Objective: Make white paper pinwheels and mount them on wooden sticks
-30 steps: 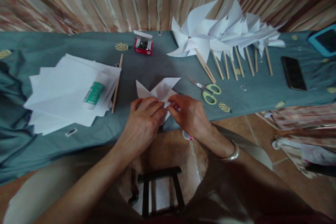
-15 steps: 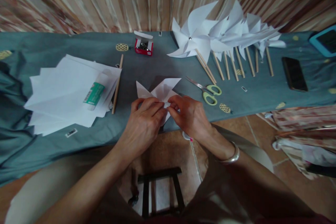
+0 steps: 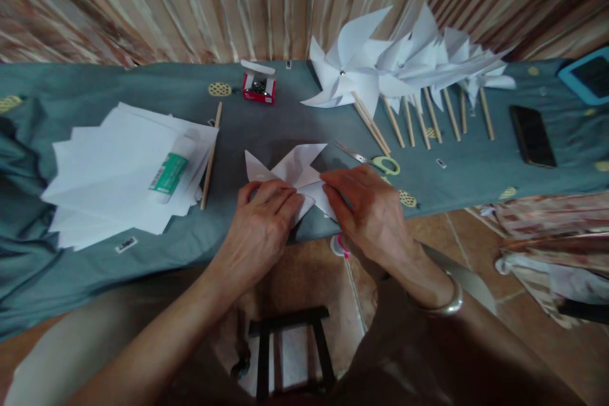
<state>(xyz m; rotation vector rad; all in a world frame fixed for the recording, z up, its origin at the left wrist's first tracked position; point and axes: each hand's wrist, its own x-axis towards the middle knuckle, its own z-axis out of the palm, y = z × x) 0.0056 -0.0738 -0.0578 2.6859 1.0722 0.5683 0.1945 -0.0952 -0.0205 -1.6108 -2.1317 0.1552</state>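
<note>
A partly folded white paper pinwheel (image 3: 295, 165) lies near the front edge of the cloth-covered table. My left hand (image 3: 262, 219) presses on its left and middle part, fingers closed together on the paper. At its right side, my right hand (image 3: 373, 212) pinches a paper blade between thumb and fingers. The pinwheel's lower left part is hidden under my left hand. Just beyond my right hand are scissors (image 3: 391, 165) with light green handles, one loop mostly covered by the hand.
White sheets (image 3: 99, 171) with a green glue stick (image 3: 170, 171) on them lie left, a wooden stick (image 3: 211, 155) beside them. An open red box (image 3: 259, 87) of small metal pieces stands behind. Finished pinwheels (image 3: 361, 70), a phone (image 3: 533, 136) and a blue-framed device (image 3: 590, 76) are right.
My right hand has moved right, away from the pinwheel's centre, onto a blade at its right side. It now covers part of the scissors. My left hand has stayed in place.
</note>
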